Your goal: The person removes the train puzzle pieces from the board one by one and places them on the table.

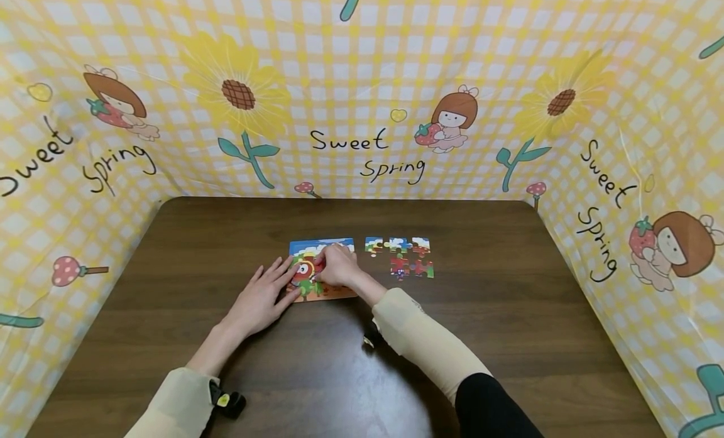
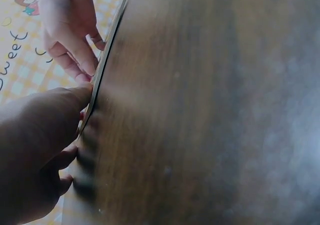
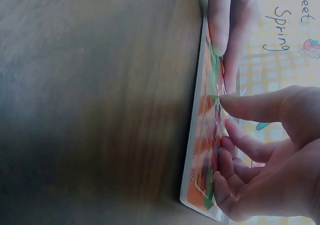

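Note:
A colourful jigsaw puzzle board (image 1: pixel 334 292) lies flat on the table, with a red figure, green parts and blue sky printed on it. My left hand (image 1: pixel 263 300) rests at its left side, fingers spread out and fingertips over the edge. From the right, my right hand (image 1: pixel 338 266) reaches across the board. Its thumb and forefinger pinch at a puzzle piece on the picture's surface, mostly hidden by the fingers. In the right wrist view, the other fingers of the right hand (image 3: pixel 280 150) curl close over the board (image 3: pixel 205 150).
Several loose puzzle pieces (image 1: pixel 398 244) lie in two rows right of the board on the brown wooden table (image 1: pixel 481 312). A yellow checked cloth (image 1: pixel 351 80) with flowers and lettering stands around the back and sides. Dark wrist-worn devices (image 1: pixel 229 403) sit at the sleeves.

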`<state>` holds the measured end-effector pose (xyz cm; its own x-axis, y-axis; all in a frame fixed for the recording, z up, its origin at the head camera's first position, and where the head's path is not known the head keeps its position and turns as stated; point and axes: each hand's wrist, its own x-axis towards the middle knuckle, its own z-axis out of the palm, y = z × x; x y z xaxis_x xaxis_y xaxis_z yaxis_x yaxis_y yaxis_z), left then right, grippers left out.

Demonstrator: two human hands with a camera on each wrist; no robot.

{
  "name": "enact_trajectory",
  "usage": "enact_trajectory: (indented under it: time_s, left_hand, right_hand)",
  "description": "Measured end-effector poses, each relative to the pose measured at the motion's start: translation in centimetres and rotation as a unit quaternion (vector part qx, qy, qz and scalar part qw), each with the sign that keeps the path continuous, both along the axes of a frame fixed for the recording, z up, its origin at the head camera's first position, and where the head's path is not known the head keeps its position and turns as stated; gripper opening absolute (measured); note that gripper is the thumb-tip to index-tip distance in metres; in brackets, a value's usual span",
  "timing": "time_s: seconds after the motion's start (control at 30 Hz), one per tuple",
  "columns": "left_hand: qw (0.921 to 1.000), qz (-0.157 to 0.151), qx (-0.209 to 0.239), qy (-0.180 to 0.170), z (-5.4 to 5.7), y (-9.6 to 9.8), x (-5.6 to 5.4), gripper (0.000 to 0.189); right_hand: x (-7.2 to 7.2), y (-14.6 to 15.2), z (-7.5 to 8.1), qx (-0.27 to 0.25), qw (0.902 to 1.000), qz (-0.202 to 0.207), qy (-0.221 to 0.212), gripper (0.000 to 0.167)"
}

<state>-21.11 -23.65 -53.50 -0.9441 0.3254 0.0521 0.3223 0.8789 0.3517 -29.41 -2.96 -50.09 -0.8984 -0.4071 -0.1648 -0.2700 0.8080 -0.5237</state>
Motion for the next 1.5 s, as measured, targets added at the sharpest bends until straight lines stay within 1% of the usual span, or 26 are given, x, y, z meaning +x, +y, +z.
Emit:
enact_trajectory:
  time_s: [0.1, 0.2, 0.3, 0.37, 0.47, 0.5, 0.53, 0.6, 0.67, 0.7, 0.73, 0.77, 0.93, 1.07, 1.3, 1.5]
  left_hand:
    - [1.0, 0.001, 0.0, 0.001, 0.1, 0.0, 0.0, 0.068]
    - [1.0, 0.002, 0.001, 0.002, 0.2, -0.1, 0.0, 0.068]
    - [1.0, 0.003, 0.003, 0.004, 0.2, -0.1, 0.0, 0.069]
    - [1.0, 0.004, 0.004, 0.005, 0.2, -0.2, 0.0, 0.07]
    - [1.0, 0.005, 0.002, 0.004, 0.1, -0.2, -0.1, 0.07]
    - [1.0, 0.005, 0.001, 0.004, 0.1, -0.2, -0.1, 0.07]
    - [1.0, 0.005, 0.0, 0.003, 0.1, -0.1, -0.1, 0.07]
    - [1.0, 0.005, -0.001, 0.003, 0.1, -0.1, -0.1, 0.07]
    - [1.0, 0.006, -0.001, 0.002, 0.0, -0.2, -0.1, 0.071]
    - [1.0, 0.006, 0.0, 0.001, 0.0, -0.2, 0.0, 0.071]
    - [1.0, 0.005, 0.0, 0.002, 0.0, -0.2, 0.0, 0.072]
    - [1.0, 0.005, 0.002, 0.002, -0.1, -0.2, 0.0, 0.072]
    - [0.9999, 0.006, 0.011, 0.007, -0.1, -0.1, 0.1, 0.071]
    - [1.0, 0.006, 0.006, 0.001, -0.1, -0.1, 0.1, 0.071]
    - [1.0, 0.006, 0.001, -0.003, -0.1, 0.0, 0.1, 0.07]
    - [0.9998, 0.01, 0.014, 0.002, -0.2, 0.1, 0.1, 0.075]
  right_hand:
    - [0.3, -0.3, 0.2, 0.002, 1.0, -0.007, 0.0, 0.026]
    - [0.2, -0.5, 0.0, -0.003, 0.9999, -0.009, 0.002, 0.025]
    - [-0.5, -0.7, -1.5, -0.027, 0.9996, -0.012, 0.003, 0.021]
    - [-1.2, -0.8, -2.8, -0.044, 0.9989, -0.012, 0.007, 0.021]
    - [-0.8, -0.5, -2.9, -0.082, 0.9965, -0.01, 0.012, 0.028]
    - [-0.8, -0.4, -3.3, -0.087, 0.9959, -0.007, 0.025, 0.031]
    - [-0.6, -0.3, -3.2, -0.089, 0.9955, -0.005, 0.032, 0.034]
    - [0.1, 0.0, -2.3, -0.098, 0.9945, 0.002, 0.038, 0.039]
    - [0.0, 0.1, -2.3, -0.105, 0.9937, 0.01, 0.039, 0.041]
    - [0.2, 0.2, -1.9, -0.107, 0.9936, 0.014, 0.035, 0.041]
    - [0.5, 0.3, -1.2, -0.112, 0.9933, 0.016, 0.024, 0.04]
    - [0.7, 0.4, -1.0, -0.117, 0.9928, 0.018, 0.018, 0.04]
    - [0.8, 0.5, -1.1, -0.13, 0.9913, 0.018, 0.013, 0.044]
    - [0.7, 0.4, -1.4, -0.149, 0.9885, 0.017, 0.015, 0.041]
    - [0.5, 0.4, -1.9, -0.221, 0.9749, 0.017, -0.023, 0.04]
    - [0.2, 0.9, -1.7, -0.269, 0.962, 0.013, -0.046, 0.041]
